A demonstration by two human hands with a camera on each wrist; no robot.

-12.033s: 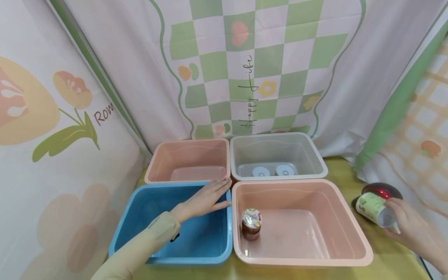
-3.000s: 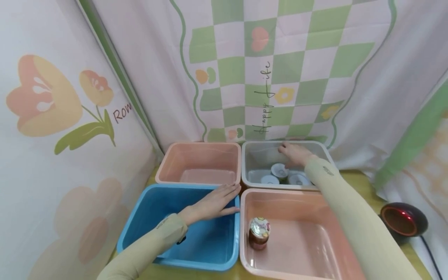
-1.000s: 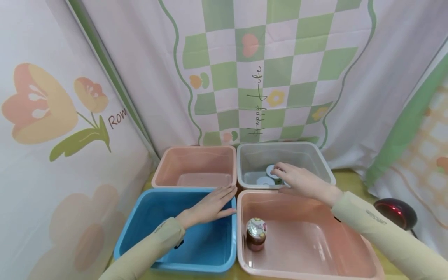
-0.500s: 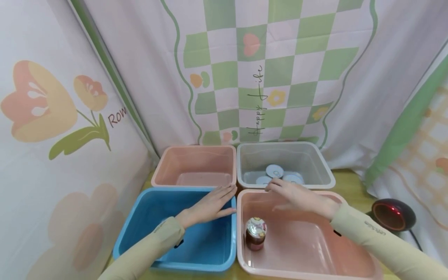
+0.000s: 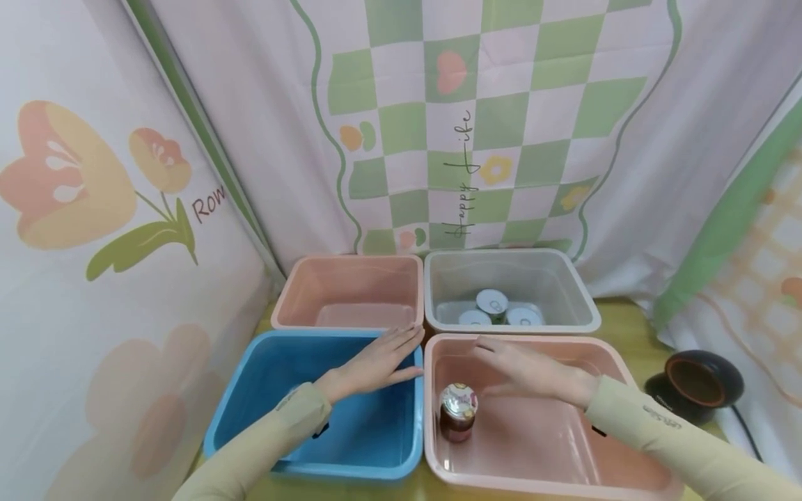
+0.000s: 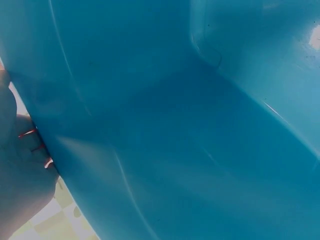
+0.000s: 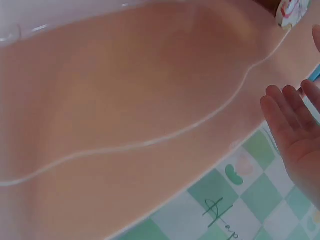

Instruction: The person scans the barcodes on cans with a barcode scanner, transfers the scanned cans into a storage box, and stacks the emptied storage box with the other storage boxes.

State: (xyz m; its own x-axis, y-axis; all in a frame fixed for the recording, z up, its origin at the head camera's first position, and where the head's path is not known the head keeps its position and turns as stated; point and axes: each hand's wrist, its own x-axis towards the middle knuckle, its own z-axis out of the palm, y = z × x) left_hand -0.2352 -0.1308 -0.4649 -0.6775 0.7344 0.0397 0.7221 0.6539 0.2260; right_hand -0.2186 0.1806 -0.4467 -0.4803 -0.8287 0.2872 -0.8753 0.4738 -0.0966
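Note:
My left hand lies with straight fingers on the right rim of the blue bin; part of it shows at the edge of the left wrist view. My right hand hovers over the front pink bin, fingers loosely extended and holding nothing. The right wrist view shows its open palm. Inside that bin, toward the left wall, stands a brown jar with a shiny patterned lid. Behind it, a grey bin holds three cans with pull-tab tops, the rear can showing most clearly.
At the back left sits a smaller pink bin. A black rounded device with a cable stands right of the front pink bin on the yellowish table. Patterned curtains enclose the back and sides.
A green-labelled can, held in my right hand at the right earlier, now stands among the cans in the grey bin. That hand has since drawn back over the front pink bin; my left hand stayed put.

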